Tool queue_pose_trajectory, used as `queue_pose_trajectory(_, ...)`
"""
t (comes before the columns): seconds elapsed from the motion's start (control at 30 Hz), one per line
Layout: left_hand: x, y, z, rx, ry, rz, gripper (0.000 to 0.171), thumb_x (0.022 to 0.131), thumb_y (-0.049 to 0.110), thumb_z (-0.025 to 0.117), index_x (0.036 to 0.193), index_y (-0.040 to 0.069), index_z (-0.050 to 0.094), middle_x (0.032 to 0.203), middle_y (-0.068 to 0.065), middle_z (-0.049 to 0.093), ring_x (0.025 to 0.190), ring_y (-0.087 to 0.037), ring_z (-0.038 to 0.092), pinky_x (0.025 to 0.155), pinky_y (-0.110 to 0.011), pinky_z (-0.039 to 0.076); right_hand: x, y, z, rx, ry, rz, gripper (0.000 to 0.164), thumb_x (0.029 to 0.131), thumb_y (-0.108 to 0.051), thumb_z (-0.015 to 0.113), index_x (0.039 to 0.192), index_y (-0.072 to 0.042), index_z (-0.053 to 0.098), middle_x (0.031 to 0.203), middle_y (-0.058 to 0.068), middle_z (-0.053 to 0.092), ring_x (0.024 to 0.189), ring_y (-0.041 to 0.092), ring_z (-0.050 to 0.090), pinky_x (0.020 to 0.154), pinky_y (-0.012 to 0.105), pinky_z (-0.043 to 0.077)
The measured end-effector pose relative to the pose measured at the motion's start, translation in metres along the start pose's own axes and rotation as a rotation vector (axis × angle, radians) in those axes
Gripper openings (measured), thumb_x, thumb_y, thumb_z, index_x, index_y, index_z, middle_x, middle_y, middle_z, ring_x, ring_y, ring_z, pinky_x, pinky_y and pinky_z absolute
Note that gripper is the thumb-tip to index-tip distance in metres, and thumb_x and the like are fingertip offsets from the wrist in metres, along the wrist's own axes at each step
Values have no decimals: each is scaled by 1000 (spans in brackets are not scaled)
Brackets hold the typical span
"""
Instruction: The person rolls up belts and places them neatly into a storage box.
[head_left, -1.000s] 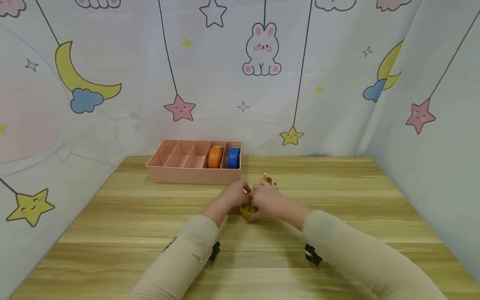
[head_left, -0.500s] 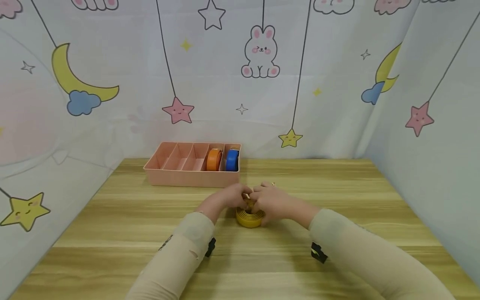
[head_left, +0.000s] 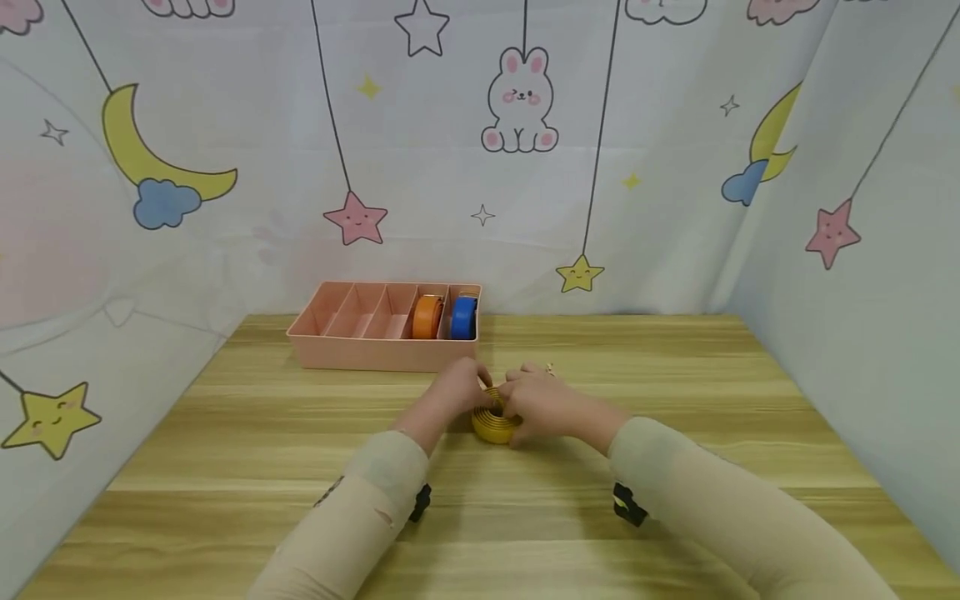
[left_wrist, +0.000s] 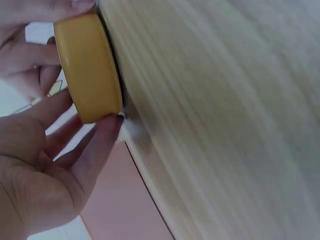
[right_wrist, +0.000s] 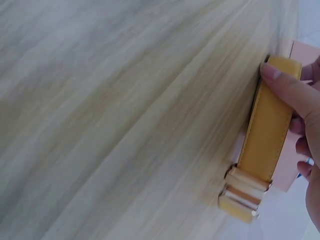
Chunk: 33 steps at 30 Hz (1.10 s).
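A yellow belt, rolled into a coil on its edge, rests on the table between both hands. My left hand holds the coil's left side, with the thumb against the outer wrap in the left wrist view. From the opposite side my right hand grips the coil, its thumb pressed on the outer wrap in the right wrist view. A gold buckle sits on the belt's loose end there. In the head view the right hand hides most of that end.
Behind the hands to the left stands a pink divided box. It holds a rolled orange belt and a rolled blue belt in its two right compartments. A printed curtain hangs along the table's back edge.
The gold buckle end, plainly visible beyond my right hand a second ago, is now mostly hidden behind it. Both hands have shifted slightly around the coil, and more of its rings show.
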<state>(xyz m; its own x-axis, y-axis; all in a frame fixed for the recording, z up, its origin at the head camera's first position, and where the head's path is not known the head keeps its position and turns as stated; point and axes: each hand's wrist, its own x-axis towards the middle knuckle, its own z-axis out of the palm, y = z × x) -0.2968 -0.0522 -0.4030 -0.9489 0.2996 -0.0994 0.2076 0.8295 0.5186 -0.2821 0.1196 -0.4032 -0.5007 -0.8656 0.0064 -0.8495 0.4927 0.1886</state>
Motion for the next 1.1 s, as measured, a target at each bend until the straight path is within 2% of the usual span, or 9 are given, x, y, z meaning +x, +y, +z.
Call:
queue_pose_trajectory(0.1,-4,7,1,112,81,-52,20,74,17,84,84,5,72,81,-3,65,76,-20,55,73,-32,50,5,-3,1,13,10,54,32,71,-52,81,71,-22,73,80,-12,55,74,12,41,67,30,27)
queue_pose_trajectory(0.2,-7,14,3,237,125,-79,12,76,13,78,76,6,69,75,-4,64,70,-20,55,64,-32,49,10,-6,4,15,33,101,32,70,-52,82,66,-22,71,79,-11,57,72,12,42,66,29,26)
queue_pose_trajectory(0.33,-10,20,6,324,148,-82,9,87,9,67,79,5,67,80,-7,65,73,-20,59,67,-34,51,15,-9,6,12,53,139,33,69,-53,82,65,-22,71,82,-9,62,72,13,42,65,29,25)
queue_pose_trajectory(0.47,-10,22,5,318,139,-72,13,90,5,62,78,6,67,81,-8,65,73,-20,58,66,-34,50,15,-8,6,6,63,124,31,69,-53,82,71,-23,74,86,-10,63,74,13,42,66,29,27)
queue_pose_trajectory(0.63,-8,19,3,291,97,-51,15,89,3,63,76,7,68,76,-5,62,68,-19,51,59,-30,45,12,-2,4,-49,74,18,35,69,-56,80,82,-23,78,87,-9,60,78,14,42,71,32,29)
queue_pose_trajectory(0.8,-5,15,2,254,33,-16,13,88,0,64,85,8,73,78,-2,63,70,-19,51,64,-29,45,4,6,-2,-69,90,-63,40,69,-53,82,96,-23,79,91,-7,59,79,15,41,74,33,31)
queue_pose_trajectory(0.93,-3,8,1,220,-18,37,13,90,1,65,87,9,75,76,-1,61,70,-19,50,66,-28,44,0,10,-7,-61,74,-81,40,68,-46,85,103,-27,78,88,-7,57,77,14,40,72,32,30)
queue_pose_trajectory(1.1,-4,4,1,233,-28,91,11,90,2,66,89,9,75,78,0,61,72,-19,50,70,-29,44,2,9,-8,-70,38,-80,40,70,-44,85,106,-30,77,96,-8,61,84,15,46,77,33,34)
